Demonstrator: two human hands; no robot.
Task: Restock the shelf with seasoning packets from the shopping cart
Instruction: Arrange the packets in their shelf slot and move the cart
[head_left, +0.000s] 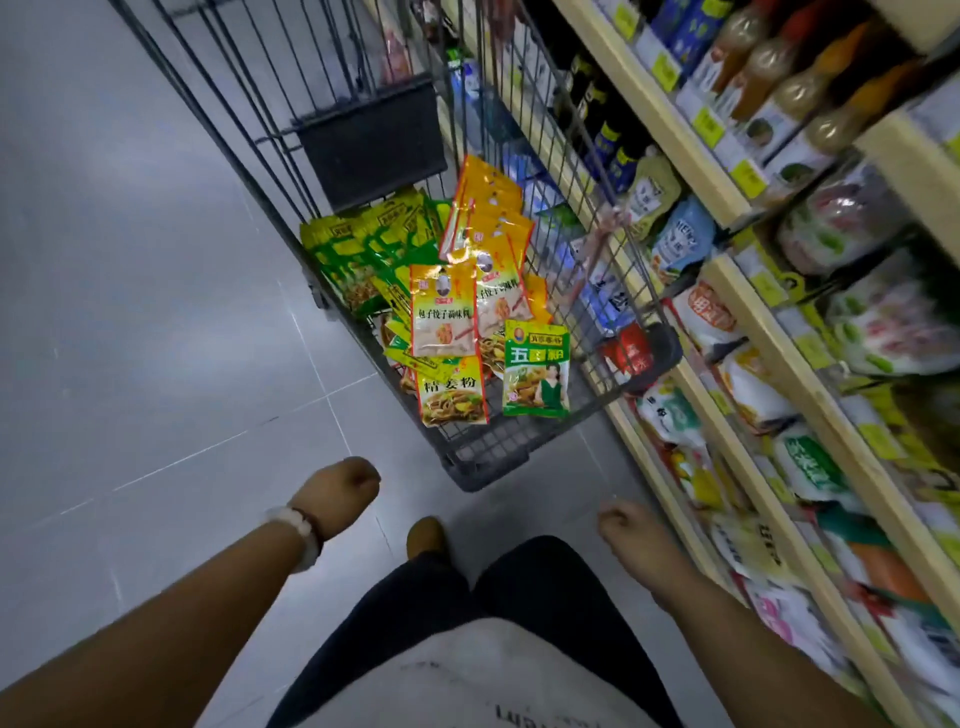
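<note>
Seasoning packets (452, 291) lie heaped in a wire shopping cart (498, 457) left of the stocked shelf (753, 322). Nearer, left hand (340, 493) and right hand (631, 535) are both clenched, holding nothing.

1. Pale grey tiled floor (156, 338), thin light grout lines crossing it.
2. White band (301, 527), worn at a wrist.
3. Dark trousers (519, 587), two legs side by side at lower centre.
4. Brown shoe tip (426, 535), on the floor just ahead of the trousers.
5. White cloth with dark lettering (467, 675), at the bottom edge; lettering blurred, unreadable.
6. Black plastic flap (371, 140), upright inside the far wire end, above the floor.
</note>
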